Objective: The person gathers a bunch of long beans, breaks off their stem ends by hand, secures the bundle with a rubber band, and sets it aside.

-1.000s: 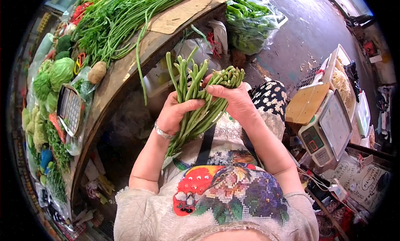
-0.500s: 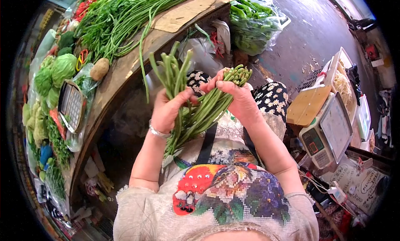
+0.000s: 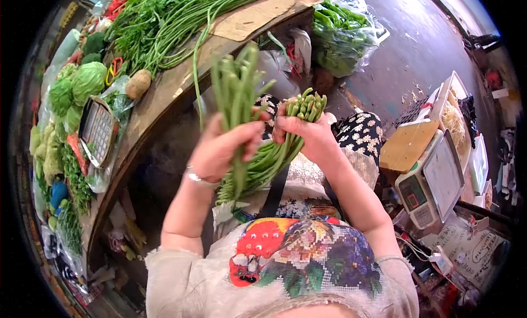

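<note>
In the head view, the left hand (image 3: 222, 148), slightly blurred, has its fingers wrapped around one bunch of long green beans (image 3: 237, 90), tops pointing up. The right hand (image 3: 310, 132) has its fingers curled around a second bunch (image 3: 304, 105), just beside the first. Both are in front of the torso, near the worktop (image 3: 173, 84).

Both forearms (image 3: 189, 213) slant inward, the left hand (image 3: 226, 145) and right hand (image 3: 307, 134) curled, near each other.
</note>
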A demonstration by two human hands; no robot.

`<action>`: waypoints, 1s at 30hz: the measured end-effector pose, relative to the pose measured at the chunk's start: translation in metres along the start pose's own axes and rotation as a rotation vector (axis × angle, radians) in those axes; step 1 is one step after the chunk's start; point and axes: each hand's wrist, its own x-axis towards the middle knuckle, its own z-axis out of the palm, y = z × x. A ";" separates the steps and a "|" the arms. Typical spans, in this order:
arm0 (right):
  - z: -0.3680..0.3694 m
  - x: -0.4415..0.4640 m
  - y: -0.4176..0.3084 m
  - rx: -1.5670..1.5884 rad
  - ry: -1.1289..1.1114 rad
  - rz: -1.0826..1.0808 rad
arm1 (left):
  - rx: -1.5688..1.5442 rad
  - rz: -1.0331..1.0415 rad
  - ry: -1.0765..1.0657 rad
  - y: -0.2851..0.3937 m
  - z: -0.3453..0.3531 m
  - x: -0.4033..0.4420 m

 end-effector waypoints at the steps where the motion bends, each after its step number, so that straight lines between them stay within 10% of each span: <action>1: 0.001 -0.003 -0.002 -0.045 0.000 -0.030 | -0.102 -0.004 -0.083 -0.021 -0.001 0.014; 30: -0.016 -0.012 0.001 0.182 0.155 -0.039 | -0.035 0.046 0.006 -0.046 -0.005 0.019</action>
